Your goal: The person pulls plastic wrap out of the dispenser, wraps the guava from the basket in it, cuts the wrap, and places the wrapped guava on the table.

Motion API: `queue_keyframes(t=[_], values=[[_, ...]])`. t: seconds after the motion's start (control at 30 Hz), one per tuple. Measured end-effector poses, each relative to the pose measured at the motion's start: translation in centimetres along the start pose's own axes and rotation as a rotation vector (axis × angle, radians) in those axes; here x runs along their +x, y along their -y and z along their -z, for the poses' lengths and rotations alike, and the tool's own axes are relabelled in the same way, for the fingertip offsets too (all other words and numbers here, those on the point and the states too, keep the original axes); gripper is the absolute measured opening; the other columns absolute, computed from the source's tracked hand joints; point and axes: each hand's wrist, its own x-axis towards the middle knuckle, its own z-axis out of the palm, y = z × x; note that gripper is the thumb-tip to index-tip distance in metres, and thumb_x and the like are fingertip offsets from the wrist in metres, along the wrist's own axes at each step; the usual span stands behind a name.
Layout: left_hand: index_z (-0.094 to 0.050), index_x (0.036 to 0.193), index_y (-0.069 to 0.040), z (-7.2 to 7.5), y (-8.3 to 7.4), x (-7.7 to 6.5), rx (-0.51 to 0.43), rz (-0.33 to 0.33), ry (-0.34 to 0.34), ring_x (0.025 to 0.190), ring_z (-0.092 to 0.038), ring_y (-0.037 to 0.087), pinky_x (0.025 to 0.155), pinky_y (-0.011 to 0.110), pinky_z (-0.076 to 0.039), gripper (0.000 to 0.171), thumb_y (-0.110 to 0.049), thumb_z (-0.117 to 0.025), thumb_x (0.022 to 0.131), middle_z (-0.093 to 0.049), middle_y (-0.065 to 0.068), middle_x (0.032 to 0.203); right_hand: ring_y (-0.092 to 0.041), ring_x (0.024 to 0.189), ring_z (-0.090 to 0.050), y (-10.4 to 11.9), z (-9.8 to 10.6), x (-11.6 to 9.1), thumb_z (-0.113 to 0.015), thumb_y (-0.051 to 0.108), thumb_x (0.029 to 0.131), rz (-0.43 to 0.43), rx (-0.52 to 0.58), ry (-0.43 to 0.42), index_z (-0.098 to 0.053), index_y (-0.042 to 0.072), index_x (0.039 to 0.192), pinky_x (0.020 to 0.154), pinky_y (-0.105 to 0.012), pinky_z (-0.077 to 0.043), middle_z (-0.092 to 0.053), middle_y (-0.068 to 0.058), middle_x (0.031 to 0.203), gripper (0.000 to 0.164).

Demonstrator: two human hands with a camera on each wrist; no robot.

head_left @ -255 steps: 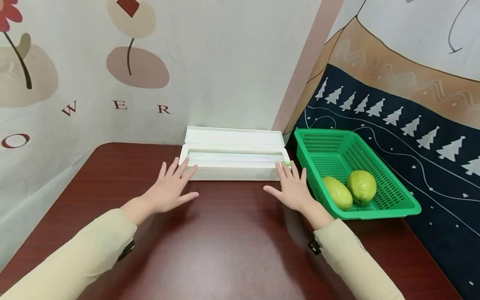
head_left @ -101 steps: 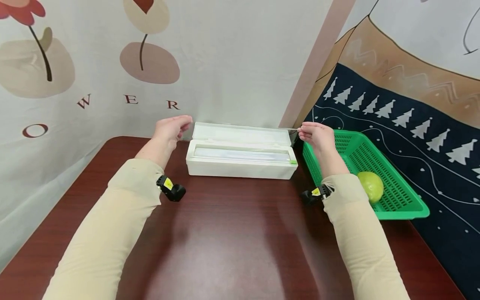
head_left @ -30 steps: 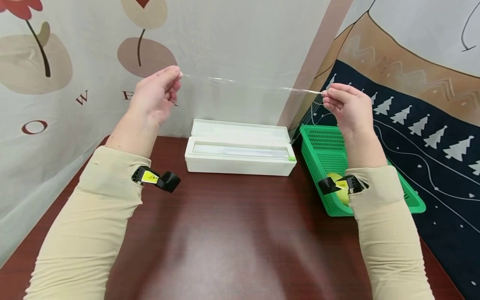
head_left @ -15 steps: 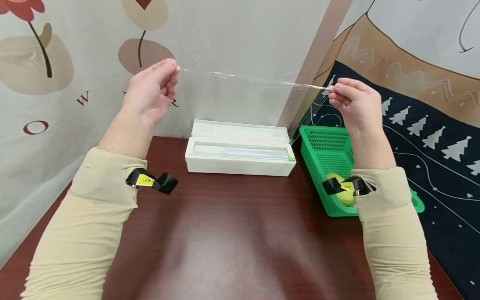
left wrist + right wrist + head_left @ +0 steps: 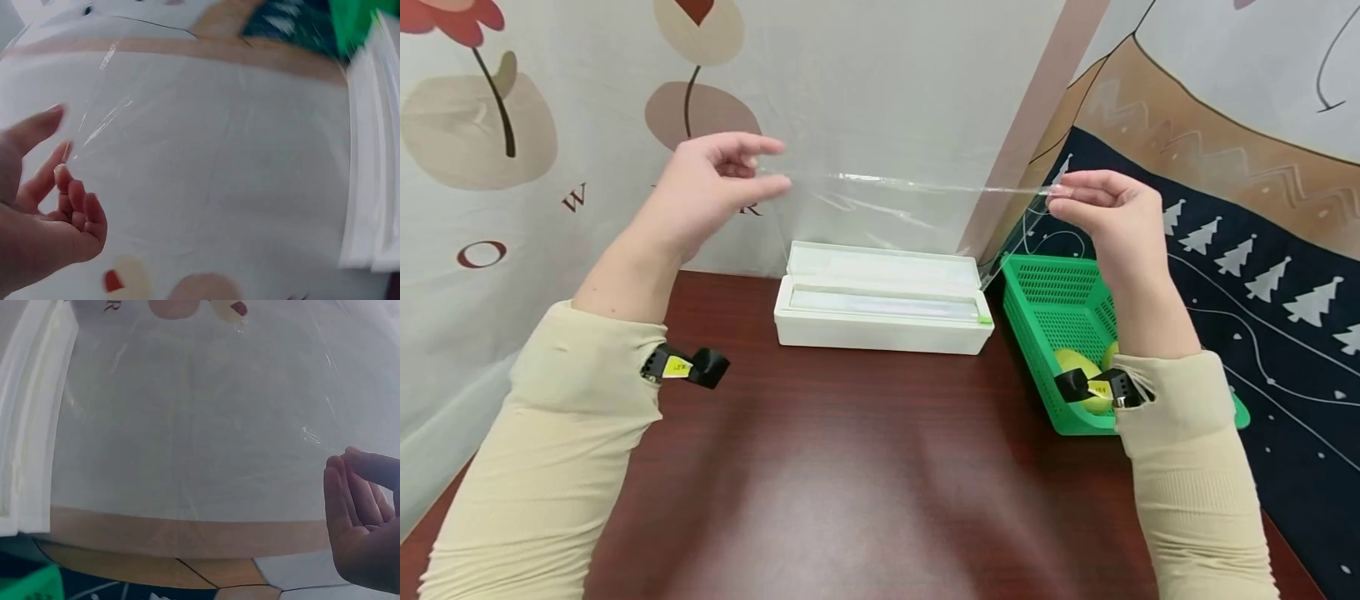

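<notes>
In the head view, a person's left hand [image 5: 703, 196] has just changed: half a second ago its thumb and fingers met on the clear film [image 5: 895, 204], and now the thumb stands wide of the forefinger. The film's upper edge sits a little lower, with creases in its middle. The right hand [image 5: 1120, 221] keeps its narrow pinch on the other corner. The sheet hangs between the hands and runs down to the white box [image 5: 883, 325], which stands lid up on the table [image 5: 850, 500]. A green basket [image 5: 1033, 358] with yellow-green fruit [image 5: 1077, 365] is just beside it.

In the left wrist view, the thumb [image 5: 40, 128] is apart, and bright streaks in the film lead to the forefinger and middle fingertips, which appear to pinch the corner.

In the right wrist view, thumb and fingers close together on the film's edge. The left grip looks like it is being reset, so that corner is likely the less secure one.
</notes>
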Motion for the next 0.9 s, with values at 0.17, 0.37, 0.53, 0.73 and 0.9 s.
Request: queue_keyframes(t=[0.17, 0.37, 0.53, 0.73, 0.9], values=[[-0.071, 0.103, -0.011, -0.4, -0.3, -0.7, 0.540, -0.153, 0.005, 0.088, -0.034, 0.019, 0.076, 0.030, -0.027, 0.022, -0.022, -0.068, 0.084, -0.040, 0.000, 0.089, -0.003, 0.072, -0.060, 0.2, -0.1, -0.8, -0.072, 0.017, 0.081, 0.150, -0.491, -0.066, -0.073, 0.011, 0.086, 0.070, -0.011, -0.047, -0.065, 0.018, 0.071, 0.008], [-0.073, 0.092, -0.007, -0.8, -0.3, -1.3, 0.553, -0.241, -0.058, 0.097, -0.033, 0.023, 0.076, 0.033, -0.028, 0.014, -0.017, -0.067, 0.085, -0.039, 0.000, 0.093, -0.007, 0.076, -0.055, 0.6, 0.8, -1.5, -0.069, 0.016, 0.084, 0.213, -0.518, -0.002, -0.072, 0.013, 0.085, 0.071, -0.013, -0.046, -0.063, 0.013, 0.078, 0.004], [-0.073, 0.089, -0.004, -1.1, -0.6, -1.9, 0.510, -0.315, -0.111, 0.113, -0.029, 0.023, 0.081, 0.038, -0.029, 0.015, -0.017, -0.070, 0.084, -0.042, 0.006, 0.123, -0.012, 0.093, -0.059, 0.6, 1.6, -1.7, -0.066, 0.007, 0.085, 0.226, -0.316, 0.098, -0.069, 0.001, 0.085, 0.079, -0.012, -0.047, -0.069, 0.005, 0.091, 0.007], [-0.073, 0.086, -0.008, -1.1, -0.6, -2.7, 0.377, -0.360, -0.003, 0.112, -0.050, 0.007, 0.084, 0.021, -0.035, 0.010, -0.018, -0.070, 0.083, -0.063, -0.003, 0.115, -0.013, 0.088, -0.069, -0.6, 3.0, -2.0, -0.055, -0.007, 0.088, 0.258, -0.003, 0.291, -0.063, -0.003, 0.082, 0.086, -0.018, -0.050, -0.073, -0.005, 0.086, 0.010], [-0.073, 0.084, -0.013, -0.8, 0.4, -3.8, 0.199, -0.341, 0.128, 0.081, -0.062, 0.003, 0.075, 0.015, -0.043, 0.004, -0.012, -0.069, 0.083, -0.070, -0.013, 0.084, -0.020, 0.082, -0.071, -1.8, 4.0, -2.9, -0.045, -0.017, 0.088, 0.310, 0.108, 0.452, -0.060, -0.008, 0.087, 0.084, -0.026, -0.053, -0.073, -0.013, 0.087, 0.017]])
